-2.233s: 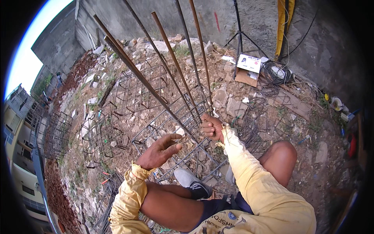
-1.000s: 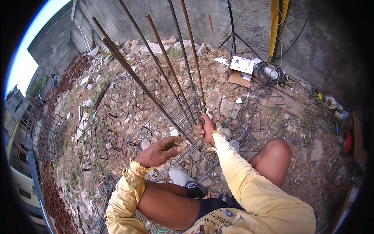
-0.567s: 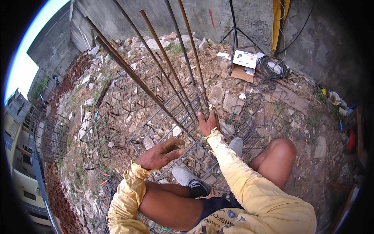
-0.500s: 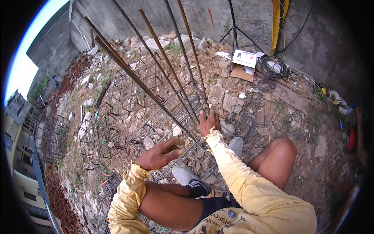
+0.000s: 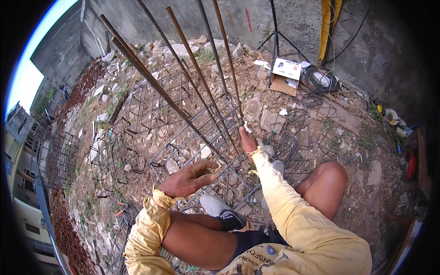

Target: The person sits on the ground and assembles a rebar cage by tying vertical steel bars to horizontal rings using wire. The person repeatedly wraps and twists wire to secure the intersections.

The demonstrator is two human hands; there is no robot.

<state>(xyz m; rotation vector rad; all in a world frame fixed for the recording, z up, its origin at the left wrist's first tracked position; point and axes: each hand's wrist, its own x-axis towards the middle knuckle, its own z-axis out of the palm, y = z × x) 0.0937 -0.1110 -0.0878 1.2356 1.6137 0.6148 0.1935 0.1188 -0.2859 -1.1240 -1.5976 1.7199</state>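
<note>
The left hand is hovering low in the middle, fingers loosely curled and parted, holding nothing, just beside the slanting rusty bars. These bars are rising from the wire cage lying on the rubble, thin, brown and long. The right hand is reaching into the cage where the bars meet it; whether it is pinching anything I cannot tell. Farther right, a flat brown box with a white rectangular label is lying by the tripod, near the wall.
</note>
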